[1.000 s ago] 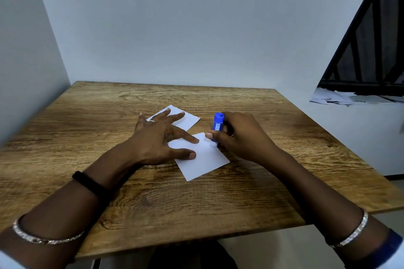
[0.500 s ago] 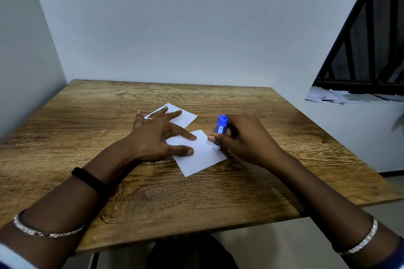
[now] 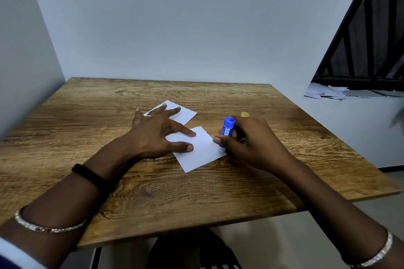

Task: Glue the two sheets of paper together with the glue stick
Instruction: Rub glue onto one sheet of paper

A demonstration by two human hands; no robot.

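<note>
Pale walls enclose a wooden table [image 3: 153, 199] filling the lower frame. At centre, the left hand [image 3: 153, 135] lies flat, fingers spread, pressing the near paper sheet [image 3: 197, 156] and reaching onto the far paper sheet [image 3: 185, 113] just above it. To its right, the right hand [image 3: 251, 144] grasps the blue glue stick [image 3: 227, 130], whose tip touches the near sheet's right edge. Behind this hand shows a small yellow object [image 3: 244, 114].
</note>
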